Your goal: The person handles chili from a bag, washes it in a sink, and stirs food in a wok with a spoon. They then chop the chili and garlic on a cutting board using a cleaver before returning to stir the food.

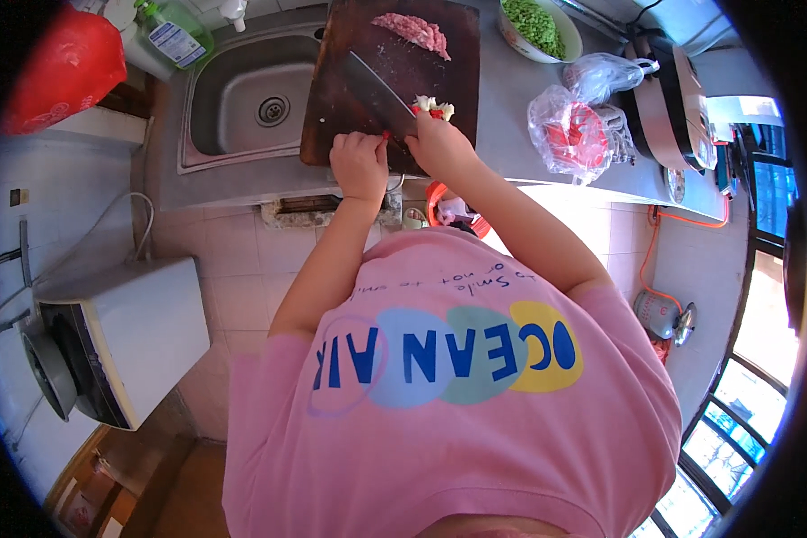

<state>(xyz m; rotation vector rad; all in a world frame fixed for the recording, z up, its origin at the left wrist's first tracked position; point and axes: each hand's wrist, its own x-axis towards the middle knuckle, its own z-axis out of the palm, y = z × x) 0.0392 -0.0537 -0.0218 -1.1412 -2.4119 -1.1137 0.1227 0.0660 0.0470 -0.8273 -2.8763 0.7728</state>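
A dark wooden cutting board [350, 87] lies on the counter, its left part over the sink's edge. My right hand [444, 144] grips a cleaver [380, 84], its broad blade slanting up and to the left across the board. At the board's near edge, my left hand [360, 165] has its fingers curled beside a small red piece of pepper [386, 135]. Whatever else is under those fingers is hidden. Beyond my right hand sits a little heap of chopped white and red pieces [434, 107]. Minced raw meat [413, 32] lies at the far end of the board.
A steel sink [242, 101] is left of the board, with a green soap bottle [175, 37] behind it. To the right stand a bowl of chopped green vegetables [534, 27], plastic bags [568, 131] and a rice cooker [666, 101]. A red bag [67, 74] hangs far left.
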